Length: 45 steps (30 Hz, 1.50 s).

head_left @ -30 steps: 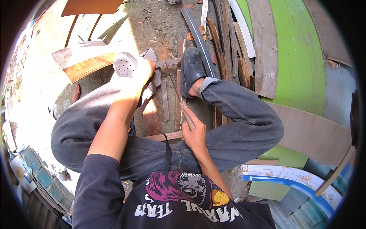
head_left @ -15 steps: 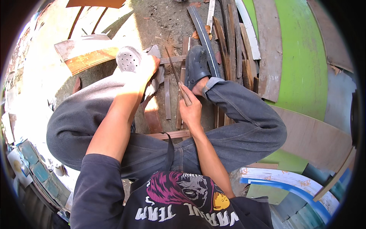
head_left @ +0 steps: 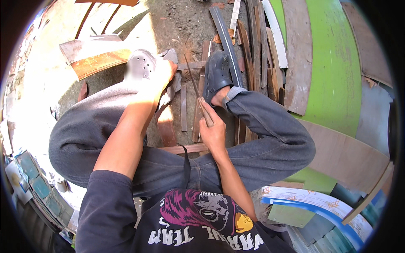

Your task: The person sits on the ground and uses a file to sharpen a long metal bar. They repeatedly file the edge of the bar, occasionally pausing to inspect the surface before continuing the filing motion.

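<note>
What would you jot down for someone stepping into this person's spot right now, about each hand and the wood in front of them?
Right hand: fingers closed round the wooden handle of a long thin metal blade, tip pointing away over the ground.
Left hand: reaching forward in bright sun, at a pale grey scrap of board beside the light perforated clog; the grip itself is washed out.
Thin brown wooden strips lie flat between the feet.
Done: blade in hand. Left: nothing shows as cut yet.

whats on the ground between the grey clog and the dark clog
In the head view, thin wooden slats lie on the dirt between the grey clog and the dark clog; the blade in the right hand crosses above them.
</note>
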Available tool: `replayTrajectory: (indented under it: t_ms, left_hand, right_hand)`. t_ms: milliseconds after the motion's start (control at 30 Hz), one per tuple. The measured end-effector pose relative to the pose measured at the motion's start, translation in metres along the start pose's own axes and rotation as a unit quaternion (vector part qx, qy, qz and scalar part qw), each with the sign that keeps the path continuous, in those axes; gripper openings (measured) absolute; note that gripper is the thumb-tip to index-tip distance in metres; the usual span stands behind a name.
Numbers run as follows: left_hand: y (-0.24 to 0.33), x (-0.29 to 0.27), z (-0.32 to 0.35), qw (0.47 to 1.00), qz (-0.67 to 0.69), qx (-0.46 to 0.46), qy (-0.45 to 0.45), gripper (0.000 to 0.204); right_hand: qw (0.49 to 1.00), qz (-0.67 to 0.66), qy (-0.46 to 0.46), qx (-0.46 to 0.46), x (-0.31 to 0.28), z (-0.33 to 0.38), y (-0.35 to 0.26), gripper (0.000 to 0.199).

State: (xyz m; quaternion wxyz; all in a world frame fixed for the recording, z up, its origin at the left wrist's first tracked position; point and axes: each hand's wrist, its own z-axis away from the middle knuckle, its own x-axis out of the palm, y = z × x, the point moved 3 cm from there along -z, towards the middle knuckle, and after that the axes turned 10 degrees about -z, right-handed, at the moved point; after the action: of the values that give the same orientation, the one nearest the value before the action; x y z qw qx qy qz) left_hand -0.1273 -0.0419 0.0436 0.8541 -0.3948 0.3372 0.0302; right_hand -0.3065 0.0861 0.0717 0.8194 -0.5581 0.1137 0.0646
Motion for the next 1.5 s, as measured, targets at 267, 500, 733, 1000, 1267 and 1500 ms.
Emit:
replayTrajectory:
  t_ms: [267, 500, 733, 1000, 1267, 1500]
  left_hand:
    - [-0.001, 0.006, -0.003, 1.0, -0.008, 0.011, -0.008, 0.027]
    - [-0.005, 0.0, -0.001, 0.999, -0.044, 0.027, -0.01, 0.027]
    - [-0.021, -0.042, 0.017, 0.971, -0.225, 0.082, 0.023, 0.027]
    - [-0.043, -0.046, 0.022, 0.928, 0.358, -0.024, -0.099, 0.031]
    - [0.003, 0.029, 0.001, 0.876, 0.461, -0.143, -0.001, 0.022]
    - [0.014, 0.048, -0.006, 0.655, 0.716, -0.226, -0.084, 0.016]
  right_hand:
    - [1.0, 0.025, 0.007, 0.01, 0.004, 0.013, 0.007, 0.052]
    - [1.0, 0.023, 0.003, -0.012, -0.016, 0.049, -0.011, 0.05]
    - [1.0, -0.005, 0.011, 0.01, 0.001, -0.018, -0.001, 0.05]
    - [0.998, -0.002, 0.016, -0.064, -0.014, 0.017, -0.025, 0.051]
    - [0.999, -0.007, -0.006, -0.05, -0.019, 0.021, -0.036, 0.05]
    - [0.999, -0.019, -0.003, 0.045, 0.009, -0.027, -0.015, 0.052]
